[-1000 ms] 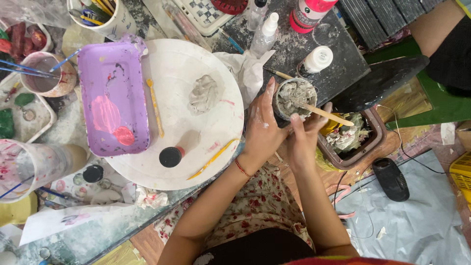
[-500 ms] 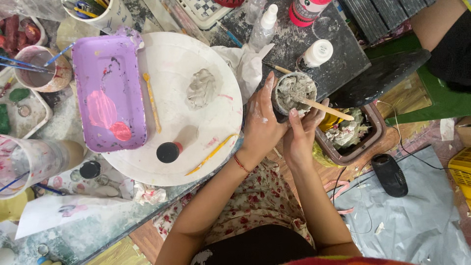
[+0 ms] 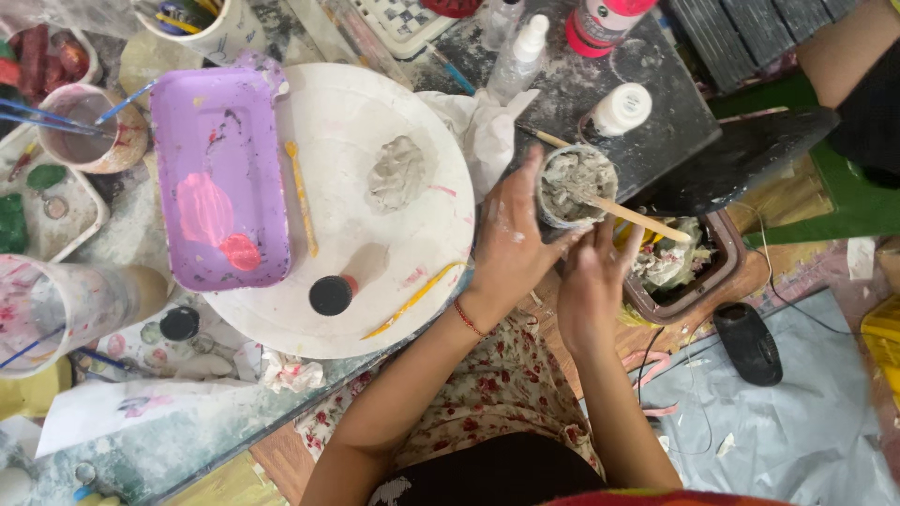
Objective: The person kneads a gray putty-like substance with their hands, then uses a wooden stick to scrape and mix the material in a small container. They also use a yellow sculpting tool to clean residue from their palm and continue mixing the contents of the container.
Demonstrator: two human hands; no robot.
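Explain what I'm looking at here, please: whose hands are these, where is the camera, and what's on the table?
There is no machine: a person wears a camera on the head, so you look straight down at their own two bare hands. The left hand cups a small round cup of grey paste, steadying it. The right hand is at the cup's near side, by a wooden stick that stands in the paste. On the table beside them sits a round white board carrying a lump of grey clay, a purple tray with pink paint, and yellow modelling tools. White squeeze bottles stand behind the cup.
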